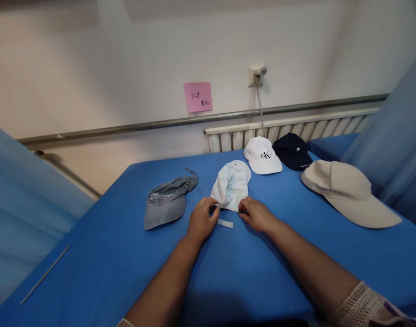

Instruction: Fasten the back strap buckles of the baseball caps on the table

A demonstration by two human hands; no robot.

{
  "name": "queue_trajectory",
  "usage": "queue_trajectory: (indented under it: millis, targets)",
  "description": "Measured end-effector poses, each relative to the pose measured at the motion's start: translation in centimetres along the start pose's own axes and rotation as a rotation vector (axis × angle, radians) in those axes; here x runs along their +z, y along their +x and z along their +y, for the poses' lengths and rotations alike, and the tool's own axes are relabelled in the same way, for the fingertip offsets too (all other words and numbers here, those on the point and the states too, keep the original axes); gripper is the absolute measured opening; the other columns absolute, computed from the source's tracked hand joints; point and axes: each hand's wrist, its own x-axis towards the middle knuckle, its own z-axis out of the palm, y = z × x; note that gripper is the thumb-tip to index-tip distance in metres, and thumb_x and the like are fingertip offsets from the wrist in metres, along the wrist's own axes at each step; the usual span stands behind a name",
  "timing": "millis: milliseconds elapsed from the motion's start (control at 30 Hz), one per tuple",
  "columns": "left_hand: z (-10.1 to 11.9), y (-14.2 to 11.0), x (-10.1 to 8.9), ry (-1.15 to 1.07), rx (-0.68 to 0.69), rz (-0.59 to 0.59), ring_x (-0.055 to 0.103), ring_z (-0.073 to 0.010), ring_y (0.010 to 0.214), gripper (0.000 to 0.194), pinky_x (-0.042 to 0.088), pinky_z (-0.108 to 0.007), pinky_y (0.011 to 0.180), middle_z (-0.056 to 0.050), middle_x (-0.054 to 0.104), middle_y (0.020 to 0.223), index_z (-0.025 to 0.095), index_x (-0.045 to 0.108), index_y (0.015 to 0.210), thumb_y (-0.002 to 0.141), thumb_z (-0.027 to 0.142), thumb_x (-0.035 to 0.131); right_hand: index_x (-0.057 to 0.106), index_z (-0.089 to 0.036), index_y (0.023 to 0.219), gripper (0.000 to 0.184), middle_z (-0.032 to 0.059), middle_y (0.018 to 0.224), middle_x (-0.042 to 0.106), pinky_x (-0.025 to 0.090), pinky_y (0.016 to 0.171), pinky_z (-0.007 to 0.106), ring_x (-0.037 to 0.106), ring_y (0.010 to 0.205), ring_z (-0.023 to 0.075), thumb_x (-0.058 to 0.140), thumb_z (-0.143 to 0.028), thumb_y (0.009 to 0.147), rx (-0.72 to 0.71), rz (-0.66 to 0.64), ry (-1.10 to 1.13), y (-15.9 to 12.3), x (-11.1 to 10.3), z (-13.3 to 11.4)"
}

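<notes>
A pale white-and-light-blue cap point(231, 184) lies flattened in the middle of the blue-covered table point(109, 254). My left hand point(201, 220) pinches its near left edge with closed fingers. My right hand point(257, 214) grips its near right edge, fingers curled. A small white strap piece point(225, 223) lies on the cloth between the two hands, just below the cap.
A grey cap point(167, 202) lies left of the pale one. Behind and to the right sit a white cap with a black logo point(262, 156), a dark navy cap point(293, 151) and a large beige cap point(347, 193). Behind them are a radiator point(296, 129), wall rail, socket and pink note point(197, 96).
</notes>
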Motion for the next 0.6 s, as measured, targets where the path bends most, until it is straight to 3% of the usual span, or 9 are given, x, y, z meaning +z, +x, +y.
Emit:
queue_trajectory:
  millis: [167, 333, 500, 600]
  targets:
    - [0.5, 2.1, 1.6, 0.053, -0.102, 0.051, 0.06, -0.0169, 0.078, 0.033, 0.045, -0.029, 0.071, -0.006, 0.063, 0.098, 0.018, 0.06, 0.108, 0.08, 0.034, 0.063, 0.055, -0.02, 0.086, 0.014, 0.002, 0.087, 0.058, 0.036, 0.068, 0.026, 0.053, 0.076, 0.0149, 0.062, -0.017, 0.075, 0.041, 0.039, 0.051, 0.2, 0.2, -0.4]
    - [-0.2, 3.2, 2.8, 0.012, -0.131, 0.026, 0.059, -0.016, 0.071, 0.016, 0.042, -0.027, 0.067, -0.003, 0.065, 0.081, 0.018, 0.064, 0.086, 0.085, 0.03, 0.055, 0.05, -0.02, 0.08, 0.013, 0.0008, 0.082, 0.055, 0.036, 0.066, 0.025, 0.051, 0.072, 0.0133, 0.057, -0.009, 0.075, -0.028, 0.105, 0.141, 0.3, 0.9, -0.3]
    - [-1.1, 3.1, 3.0, -0.416, -0.254, 0.163, 0.058, -0.0138, 0.062, 0.023, 0.044, -0.024, 0.059, 0.0, 0.064, 0.071, 0.017, 0.064, 0.084, 0.083, 0.039, 0.058, 0.057, -0.02, 0.082, 0.01, 0.0002, 0.08, 0.058, 0.04, 0.069, 0.027, 0.054, 0.074, 0.0145, 0.058, -0.012, 0.077, -0.081, 0.121, 0.386, 0.7, 1.7, 0.3]
    - [-1.3, 3.4, 3.3, -0.668, -0.334, 0.222, 0.06, -0.0134, 0.06, 0.026, 0.047, -0.024, 0.058, 0.0, 0.065, 0.07, 0.015, 0.063, 0.085, 0.078, 0.04, 0.063, 0.062, -0.021, 0.081, 0.005, 0.0005, 0.081, 0.06, 0.043, 0.07, 0.029, 0.056, 0.074, 0.0149, 0.06, -0.02, 0.077, -0.033, 0.13, 0.631, 1.0, 2.2, 0.7]
